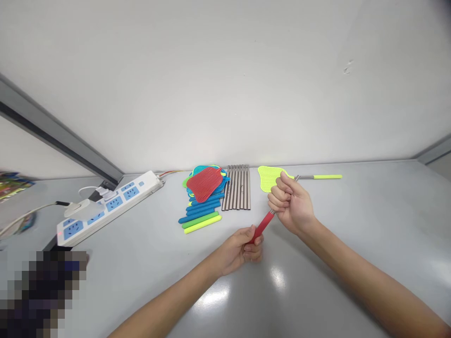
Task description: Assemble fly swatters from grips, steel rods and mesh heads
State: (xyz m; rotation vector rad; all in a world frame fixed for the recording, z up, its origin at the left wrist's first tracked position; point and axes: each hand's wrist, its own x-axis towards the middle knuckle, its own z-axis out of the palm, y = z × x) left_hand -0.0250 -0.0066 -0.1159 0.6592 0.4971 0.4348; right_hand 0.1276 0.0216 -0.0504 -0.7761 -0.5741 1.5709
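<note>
My left hand point(246, 249) is closed around a red handle sleeve point(263, 224), which slants up to the right. A metal rod point(272, 211) runs from the sleeve's upper end into my right hand point(291, 202), whose fingers are wrapped round it; its tip shows above the fist. Behind that fist lies a yellow fly swatter point(269, 177) with a yellow grip point(327, 177). To the left sits a pile of swatter heads, a red swatter head point(205, 184) on top. Several metal rods point(237, 188) lie side by side, and blue handle sleeves point(200, 213), a green one and a yellow one rest below the heads.
A white power strip point(148, 183) with plugs and cables lies at the left. A pixelated dark patch point(38, 291) covers the lower left corner. The white wall point(236, 94) borders the grey table point(369, 211) at the back.
</note>
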